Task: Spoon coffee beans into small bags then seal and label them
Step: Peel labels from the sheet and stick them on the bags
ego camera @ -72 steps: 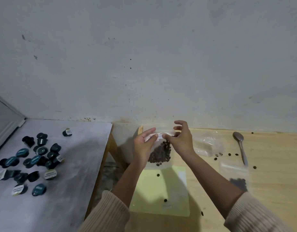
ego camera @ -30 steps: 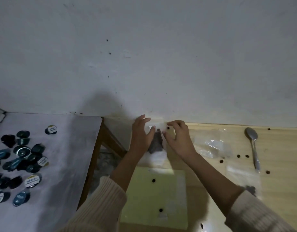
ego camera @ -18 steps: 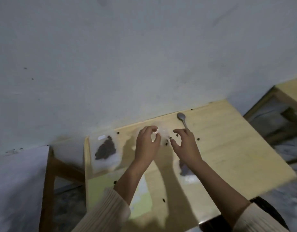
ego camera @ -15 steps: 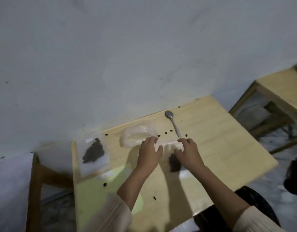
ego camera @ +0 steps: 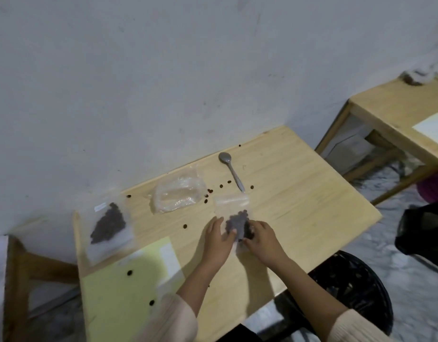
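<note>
Frame is motion-blurred, so fine detail is lost. The lower edge of the small bag (ego camera: pixel 236 224) is covered by both hands; its seal strip is seen only as a pale band at the top end. The coffee beans (ego camera: pixel 238 219) inside are read as one dark clump, single beans not separable. Both sleeves are cut off by the bottom edge. A dark round object under the table's near right corner is not identifiable.

The small bag is laid flat on the table (ego camera: pixel 299 206), between the two hands, below the spoon (ego camera: pixel 231 170). The left hand (ego camera: pixel 216 239) is placed at the bag's left side, fingers fairly straight, thumb touching the bag's edge; whether anything is pinched cannot be told. The right hand (ego camera: pixel 261 239) is set at the bag's lower right corner, fingers curled onto it, and the corner appears gripped.

A filled bag (ego camera: pixel 108 225) is seen at the table's far left corner, well apart from the hands. Crumpled empty bags (ego camera: pixel 178 193) are piled between it and the spoon. Loose beans (ego camera: pixel 220 186) are scattered near the spoon. A yellow sheet (ego camera: pixel 119 287) is laid at the near left.
</note>
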Motion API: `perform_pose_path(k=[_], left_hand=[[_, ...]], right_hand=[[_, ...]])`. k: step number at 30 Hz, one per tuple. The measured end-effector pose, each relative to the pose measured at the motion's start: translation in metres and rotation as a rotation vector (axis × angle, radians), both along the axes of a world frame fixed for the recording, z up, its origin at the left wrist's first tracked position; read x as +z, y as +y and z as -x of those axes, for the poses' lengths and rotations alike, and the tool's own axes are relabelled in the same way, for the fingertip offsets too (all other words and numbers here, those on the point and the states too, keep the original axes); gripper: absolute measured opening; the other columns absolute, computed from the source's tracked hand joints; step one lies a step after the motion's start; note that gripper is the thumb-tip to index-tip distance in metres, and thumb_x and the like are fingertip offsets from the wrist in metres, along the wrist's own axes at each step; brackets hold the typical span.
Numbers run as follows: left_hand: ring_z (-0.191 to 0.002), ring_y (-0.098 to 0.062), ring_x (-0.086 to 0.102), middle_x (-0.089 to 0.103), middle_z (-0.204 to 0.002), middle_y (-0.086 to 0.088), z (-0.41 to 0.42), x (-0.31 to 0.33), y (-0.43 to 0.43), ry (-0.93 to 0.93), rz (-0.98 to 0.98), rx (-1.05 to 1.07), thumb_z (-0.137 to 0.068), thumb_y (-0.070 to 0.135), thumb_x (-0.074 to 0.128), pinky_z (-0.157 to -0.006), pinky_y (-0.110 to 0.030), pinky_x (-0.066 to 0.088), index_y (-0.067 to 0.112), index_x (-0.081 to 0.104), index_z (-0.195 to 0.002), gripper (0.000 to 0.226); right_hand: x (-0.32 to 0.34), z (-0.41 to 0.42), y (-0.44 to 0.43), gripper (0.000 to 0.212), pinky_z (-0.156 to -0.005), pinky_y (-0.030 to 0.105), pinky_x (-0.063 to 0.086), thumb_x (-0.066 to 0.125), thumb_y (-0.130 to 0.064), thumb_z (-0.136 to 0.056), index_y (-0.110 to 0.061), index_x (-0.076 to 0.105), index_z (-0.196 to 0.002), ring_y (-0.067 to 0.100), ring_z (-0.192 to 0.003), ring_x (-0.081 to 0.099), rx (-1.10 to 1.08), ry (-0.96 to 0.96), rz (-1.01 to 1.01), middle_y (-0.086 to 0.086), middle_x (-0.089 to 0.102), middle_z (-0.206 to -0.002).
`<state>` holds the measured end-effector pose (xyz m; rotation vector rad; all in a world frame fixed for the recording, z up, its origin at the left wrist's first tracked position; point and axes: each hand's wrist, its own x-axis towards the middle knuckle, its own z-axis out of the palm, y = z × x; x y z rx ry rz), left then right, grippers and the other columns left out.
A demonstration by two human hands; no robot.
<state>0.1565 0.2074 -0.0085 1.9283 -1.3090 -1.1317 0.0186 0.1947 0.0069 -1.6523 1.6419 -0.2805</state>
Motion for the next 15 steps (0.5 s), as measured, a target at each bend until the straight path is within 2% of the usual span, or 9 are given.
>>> perform_pose_path(k=[3, 5, 7, 9, 12, 15], left_hand=[[-0.125, -0.016, 0.038, 0.040, -0.128, -0.002, -0.004, 0.005, 0.003, 0.138, 0.003, 0.091, -0.089, 0.013, 0.059, -0.096, -0.017, 0.031, 0.011, 0.048, -0.129, 0.042], [-0.120, -0.019, 0.044, 0.041, -0.126, -0.005, -0.008, 0.007, 0.007, 0.231, -0.007, 0.152, -0.088, 0.009, 0.061, -0.087, -0.017, 0.042, 0.015, 0.052, -0.122, 0.036], [-0.110, -0.017, 0.048, 0.045, -0.125, -0.009, -0.017, 0.013, 0.012, 0.254, 0.025, 0.215, -0.087, 0.004, 0.061, -0.068, -0.005, 0.042, 0.017, 0.054, -0.115, 0.032], [-0.097, -0.007, 0.050, 0.050, -0.122, -0.010, -0.032, 0.020, 0.020, 0.271, 0.070, 0.278, -0.085, 0.000, 0.061, -0.056, -0.002, 0.041, 0.010, 0.055, -0.112, 0.029], [-0.077, 0.011, 0.056, 0.054, -0.117, -0.010, -0.064, 0.031, 0.036, 0.357, 0.141, 0.347, -0.084, -0.003, 0.062, -0.055, -0.004, 0.043, 0.003, 0.056, -0.110, 0.027], [-0.085, 0.003, 0.058, 0.057, -0.116, -0.008, -0.104, 0.039, 0.062, 0.422, 0.189, 0.445, -0.083, -0.001, 0.065, -0.058, -0.007, 0.046, 0.009, 0.059, -0.108, 0.027]], right_hand=[[-0.001, -0.002, 0.006, 0.046, -0.083, 0.019, 0.035, 0.064, -0.014, -0.084, -0.014, 0.048, -0.128, 0.026, -0.112, 0.047, -0.087, -0.044, -0.007, 0.012, 0.047, -0.120], [0.001, -0.005, 0.010, 0.044, -0.079, 0.019, 0.036, 0.065, -0.013, -0.082, -0.013, 0.051, -0.124, 0.025, -0.106, 0.049, -0.124, -0.060, 0.022, 0.012, 0.047, -0.116], [0.006, -0.012, 0.014, 0.039, -0.072, 0.016, 0.039, 0.066, -0.011, -0.080, -0.015, 0.055, -0.118, 0.021, -0.097, 0.053, -0.150, -0.100, 0.046, 0.010, 0.049, -0.113], [0.015, -0.027, 0.017, 0.031, -0.064, 0.009, 0.038, 0.067, -0.009, -0.079, -0.017, 0.057, -0.108, 0.018, -0.091, 0.055, -0.137, -0.156, 0.062, 0.007, 0.052, -0.106], [0.030, -0.059, 0.023, 0.021, -0.062, 0.008, 0.038, 0.069, -0.014, -0.080, -0.021, 0.057, -0.096, 0.016, -0.082, 0.056, -0.043, -0.232, 0.096, 0.003, 0.054, -0.096], [0.036, -0.096, 0.036, 0.019, -0.064, 0.010, 0.040, 0.068, -0.013, -0.080, -0.018, 0.060, -0.096, 0.017, -0.081, 0.055, 0.101, -0.269, 0.102, 0.004, 0.055, -0.095]])
